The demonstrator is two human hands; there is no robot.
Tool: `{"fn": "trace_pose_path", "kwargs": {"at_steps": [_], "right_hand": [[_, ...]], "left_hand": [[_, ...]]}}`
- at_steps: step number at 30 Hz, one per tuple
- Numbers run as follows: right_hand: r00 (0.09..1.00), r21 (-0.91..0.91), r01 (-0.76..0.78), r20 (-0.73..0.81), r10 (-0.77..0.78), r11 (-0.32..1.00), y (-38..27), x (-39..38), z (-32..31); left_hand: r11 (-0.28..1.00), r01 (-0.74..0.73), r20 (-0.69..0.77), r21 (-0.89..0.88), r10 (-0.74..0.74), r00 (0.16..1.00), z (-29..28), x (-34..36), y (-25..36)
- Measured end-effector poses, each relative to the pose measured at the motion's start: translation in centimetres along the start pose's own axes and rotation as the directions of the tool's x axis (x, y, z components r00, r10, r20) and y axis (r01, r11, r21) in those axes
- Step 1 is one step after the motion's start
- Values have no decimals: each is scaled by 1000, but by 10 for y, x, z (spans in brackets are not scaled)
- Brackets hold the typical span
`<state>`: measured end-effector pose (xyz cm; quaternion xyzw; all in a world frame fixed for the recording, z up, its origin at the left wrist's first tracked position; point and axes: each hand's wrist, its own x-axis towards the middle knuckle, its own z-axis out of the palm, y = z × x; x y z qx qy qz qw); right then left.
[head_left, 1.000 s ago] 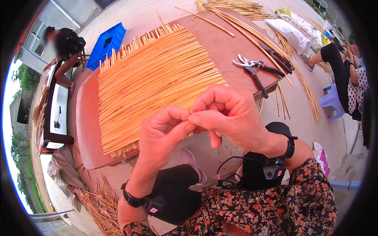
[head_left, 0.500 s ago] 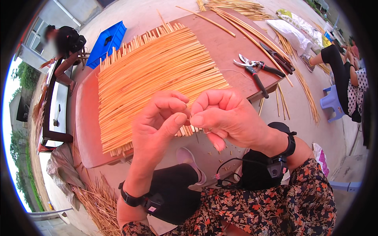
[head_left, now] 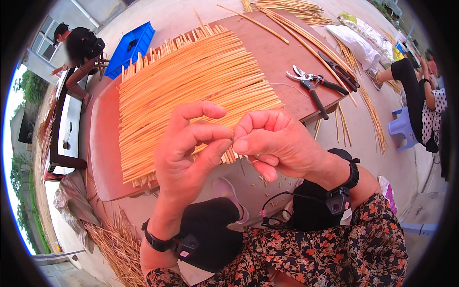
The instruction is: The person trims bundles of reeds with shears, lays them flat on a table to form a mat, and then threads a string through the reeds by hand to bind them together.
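Over the near edge of the reed mat, my left hand [head_left: 184,155] and my right hand [head_left: 279,143] meet fingertip to fingertip. My left thumb and index finger pinch together, with the other fingers raised and curled. On the right, thumb and index are pressed shut on what looks like a thin thread, mostly hidden by the fingers. Whatever lies between the left fingertips is too small to make out. Beneath and beyond the hands, the mat of straw-coloured reed stalks [head_left: 186,91] lies in close rows, its far-side ends uneven.
The mat rests on a reddish table [head_left: 105,143]. Pruning shears [head_left: 313,86], a dark-handled tool [head_left: 339,74] and loose stalks [head_left: 306,40] lie to its right. A blue crate [head_left: 130,50] stands beyond. One person [head_left: 79,48] works at far left, another [head_left: 420,91] sits at right.
My left hand has come closer to the right; its index finger and thumb now close together at the right fingertips, while its upper finger lifts. My right hand stays nearly still.
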<state>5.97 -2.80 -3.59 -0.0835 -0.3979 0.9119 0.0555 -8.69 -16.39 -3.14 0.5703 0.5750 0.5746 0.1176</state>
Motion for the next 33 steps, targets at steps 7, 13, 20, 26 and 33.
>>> {"fn": "trace_pose_path", "kwargs": {"at_steps": [7,13,20,26,33], "right_hand": [[1000,-20,-20,-10,19,1000,1,0,2],[999,-62,-17,-29,16,998,1,-1,3],[1000,9,-23,-3,23,1000,2,0,-1],[998,36,-56,17,56,998,1,0,-2],[999,-60,-40,27,42,997,3,1,-3]], "left_hand": [[998,-2,-72,64,6,997,7,-2,1],[1000,-5,-69,-13,4,998,6,-2,0],[989,49,-28,-138,-53,998,5,-3,-2],[993,43,-29,-108,-46,999,5,-4,-1],[999,24,-11,-27,-24,1000,2,-6,-3]]}}
